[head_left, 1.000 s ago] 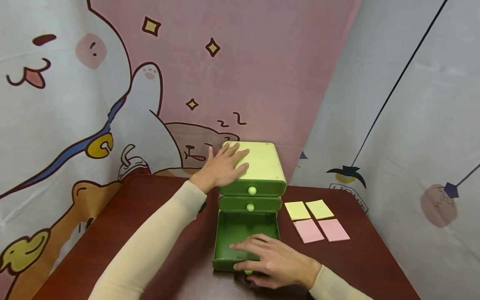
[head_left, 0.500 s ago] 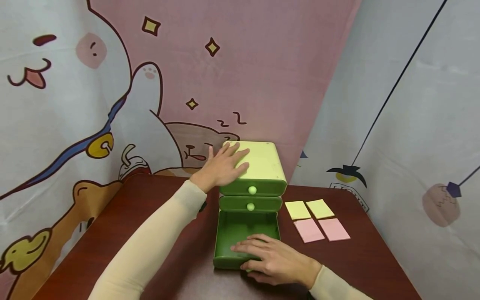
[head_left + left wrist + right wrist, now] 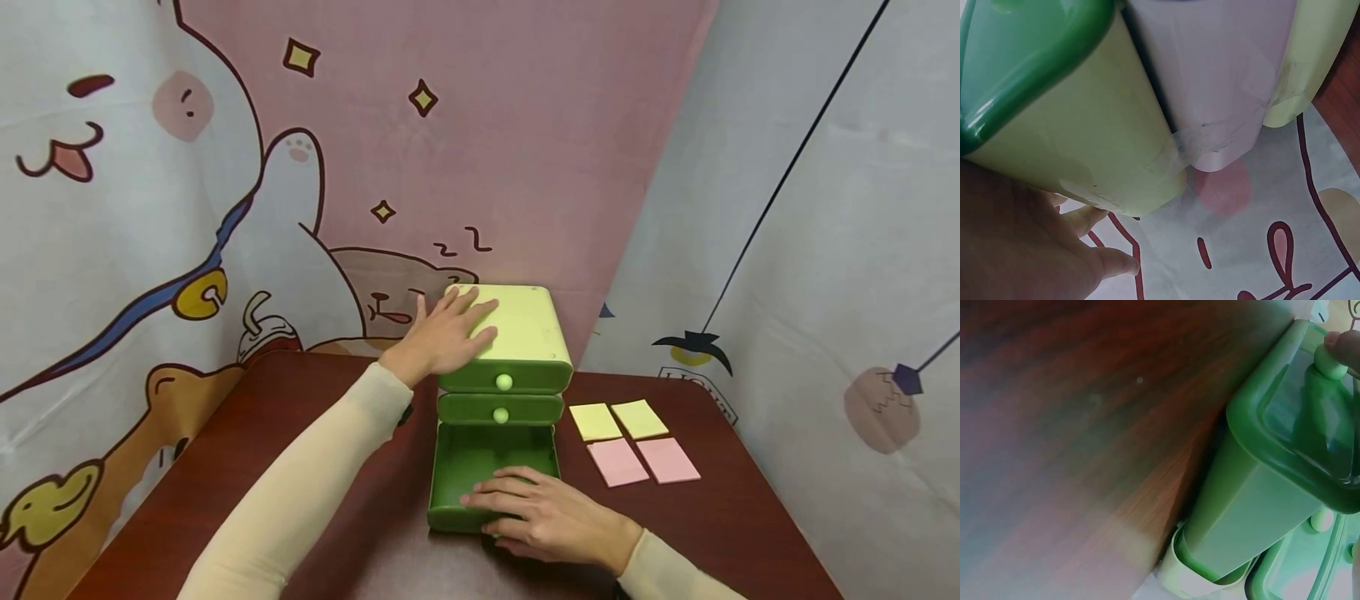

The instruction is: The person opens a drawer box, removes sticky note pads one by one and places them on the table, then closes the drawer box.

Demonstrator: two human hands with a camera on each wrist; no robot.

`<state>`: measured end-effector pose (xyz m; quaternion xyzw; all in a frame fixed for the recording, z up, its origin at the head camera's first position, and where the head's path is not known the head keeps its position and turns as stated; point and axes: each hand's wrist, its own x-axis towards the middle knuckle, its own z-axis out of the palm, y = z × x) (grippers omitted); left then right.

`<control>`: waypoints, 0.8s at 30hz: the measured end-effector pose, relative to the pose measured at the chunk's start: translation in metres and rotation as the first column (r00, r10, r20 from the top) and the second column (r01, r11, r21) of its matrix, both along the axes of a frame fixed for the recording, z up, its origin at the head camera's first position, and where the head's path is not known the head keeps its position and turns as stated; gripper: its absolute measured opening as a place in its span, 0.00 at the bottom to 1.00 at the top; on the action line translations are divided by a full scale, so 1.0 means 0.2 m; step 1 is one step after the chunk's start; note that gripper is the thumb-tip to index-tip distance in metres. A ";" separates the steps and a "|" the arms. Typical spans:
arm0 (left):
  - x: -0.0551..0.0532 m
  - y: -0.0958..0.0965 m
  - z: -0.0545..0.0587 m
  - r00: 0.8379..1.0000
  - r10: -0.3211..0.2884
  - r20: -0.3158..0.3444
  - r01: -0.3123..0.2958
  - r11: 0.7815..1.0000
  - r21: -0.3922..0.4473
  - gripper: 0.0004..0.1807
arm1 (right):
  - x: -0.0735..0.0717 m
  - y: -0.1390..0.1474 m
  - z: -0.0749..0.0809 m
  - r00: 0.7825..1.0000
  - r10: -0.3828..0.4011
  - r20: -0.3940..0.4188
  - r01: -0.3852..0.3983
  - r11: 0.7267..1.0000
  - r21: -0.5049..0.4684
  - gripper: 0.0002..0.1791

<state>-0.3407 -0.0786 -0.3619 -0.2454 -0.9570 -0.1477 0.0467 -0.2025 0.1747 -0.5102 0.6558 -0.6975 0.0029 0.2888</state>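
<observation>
A small desktop drawer unit (image 3: 525, 329) with a pale yellow-green top stands on the table. My left hand (image 3: 442, 333) rests on that top, fingers spread; the left wrist view shows some of its fingers (image 3: 1113, 262) beside the casing (image 3: 1097, 144). The bottom drawer (image 3: 453, 518) is pulled out, and the part of its inside that shows is bare. At its front is my right hand (image 3: 551, 521), fingers extended over the front edge. In the right wrist view a fingertip (image 3: 1347, 347) touches the drawer's round knob (image 3: 1329, 362). The upper two drawers (image 3: 465, 408) are closed.
To the right of the unit lie two yellow sticky-note pads (image 3: 596, 422) and two pink pads (image 3: 617, 462) on the dark red-brown table (image 3: 330, 475). A cartoon-printed cloth (image 3: 525, 150) hangs close behind and along the sides.
The bottom drawer has slid slightly inward, its front edge moving away from me. My right hand has moved a little with it. My left hand has stayed on the top.
</observation>
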 end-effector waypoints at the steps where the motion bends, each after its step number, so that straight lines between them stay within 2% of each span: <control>1: 0.00 0.00 0.00 1.000 0.000 -0.001 0.000 1.000 -0.002 0.39 | 0.00 0.00 0.00 1.000 -0.002 -0.007 0.002 1.000 0.000 0.13; 6: 0.00 0.00 0.00 1.000 0.002 -0.004 -0.002 1.000 -0.007 0.39 | -0.01 0.00 0.00 1.000 -0.017 -0.020 0.017 1.000 -0.008 0.13; 13: 0.00 0.00 0.01 1.000 -0.003 -0.010 0.003 1.000 -0.003 0.39 | -0.03 0.01 0.00 0.999 -0.044 0.008 0.044 0.999 -0.017 0.14; 24: 0.01 0.00 0.01 1.000 -0.016 -0.005 0.016 1.000 -0.005 0.39 | -0.06 0.03 0.00 0.996 -0.088 -0.010 0.088 0.996 -0.008 0.15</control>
